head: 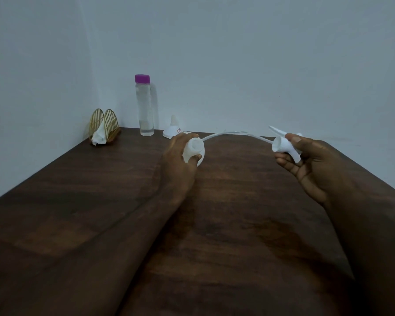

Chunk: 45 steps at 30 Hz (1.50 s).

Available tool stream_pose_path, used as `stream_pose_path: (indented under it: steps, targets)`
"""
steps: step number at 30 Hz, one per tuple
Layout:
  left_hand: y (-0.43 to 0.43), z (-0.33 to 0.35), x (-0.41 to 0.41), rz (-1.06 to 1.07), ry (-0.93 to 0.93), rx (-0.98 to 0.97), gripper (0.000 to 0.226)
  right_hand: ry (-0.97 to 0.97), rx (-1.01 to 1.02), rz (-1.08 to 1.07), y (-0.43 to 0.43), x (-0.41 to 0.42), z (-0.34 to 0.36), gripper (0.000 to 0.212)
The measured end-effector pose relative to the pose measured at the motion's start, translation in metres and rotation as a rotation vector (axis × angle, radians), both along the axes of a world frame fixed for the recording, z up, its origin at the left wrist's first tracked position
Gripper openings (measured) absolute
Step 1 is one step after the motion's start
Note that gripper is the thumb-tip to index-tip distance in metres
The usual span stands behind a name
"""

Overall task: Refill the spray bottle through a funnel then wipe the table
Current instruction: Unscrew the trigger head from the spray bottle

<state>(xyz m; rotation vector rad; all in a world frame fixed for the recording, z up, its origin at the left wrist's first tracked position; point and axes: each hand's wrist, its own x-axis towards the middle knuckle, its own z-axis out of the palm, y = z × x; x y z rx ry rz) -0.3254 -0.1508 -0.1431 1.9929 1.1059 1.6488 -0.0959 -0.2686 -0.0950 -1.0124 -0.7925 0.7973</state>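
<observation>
Left hand: the left hand [180, 151] is wrapped around the spray bottle [195, 151], fingers curled over its white body and thumb pressed under the open neck, which tips toward the camera.
Right hand: the right hand [306, 160] pinches the spray head [285, 144] between thumb and curled fingers, nozzle pointing up and away.
Dip tube: the thin dip tube [233, 133] arcs from the spray head into the bottle's mouth, its end not yet clear of it.
Bottle's place: held just above the table [100, 190], near its far edge, in front of the funnel.
Handling: the bottle looks light, thin-walled and likely squashy, so a grip round the body below the neck suits it; the tube is floppy and may flick drips.
Funnel: the white funnel [172, 131] sits mouth-down just behind the bottle.
Water bottle: the clear water bottle [144, 106], purple-capped and shut, stands left of the funnel, seemingly nearly full.
Napkin holder: the wire napkin holder [104, 126], farther left, keeps one white napkin [99, 135].
</observation>
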Motion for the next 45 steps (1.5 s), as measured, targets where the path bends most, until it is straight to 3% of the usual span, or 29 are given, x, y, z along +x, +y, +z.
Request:
stream_pose_path:
  steps: [33,45]
  targets:
    - [-0.005,0.003,-0.002,-0.009,-0.019,0.025,0.047,0.138,-0.1,0.138,-0.004,0.017,-0.007,0.024]
    - [-0.004,0.0,-0.001,0.007,-0.001,0.0,0.051,0.103,-0.125,0.194,-0.004,0.013,-0.009,0.025]
